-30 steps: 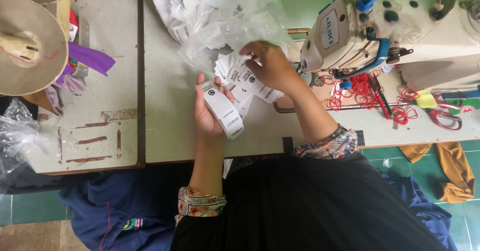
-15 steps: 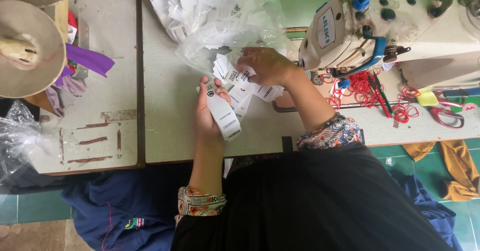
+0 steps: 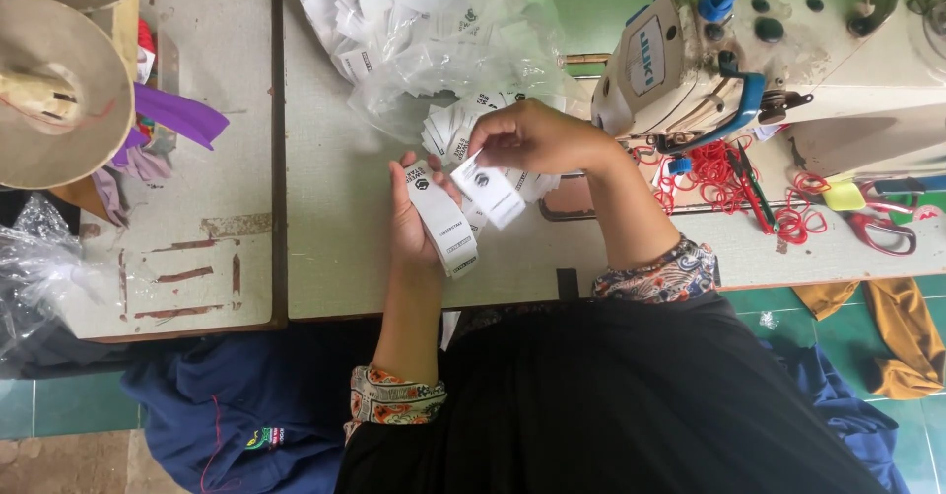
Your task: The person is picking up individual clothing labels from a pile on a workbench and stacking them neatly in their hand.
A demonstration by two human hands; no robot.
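Observation:
My left hand (image 3: pixel 412 226) grips a stack of long white fabric labels (image 3: pixel 442 222) above the pale table (image 3: pixel 335 258). My right hand (image 3: pixel 537 137) pinches one white label (image 3: pixel 490 194) just to the right of that stack, fingers closed on its upper end. Beneath my right hand lies a loose pile of more white labels (image 3: pixel 448 128) on the table. A clear plastic bag full of labels (image 3: pixel 424 31) sits behind the pile.
A white sewing machine (image 3: pixel 778 70) stands at the right, with red thread (image 3: pixel 714 174) and scissors (image 3: pixel 882 228) beside it. A second table (image 3: pixel 187 258) at the left carries large cones (image 3: pixel 54 90) and purple cloth (image 3: pixel 172 115). Blue fabric (image 3: pixel 236 405) lies below.
My right hand has drawn a single label out of the pile and brought it down beside the stack in my left hand. The left hand stays almost still.

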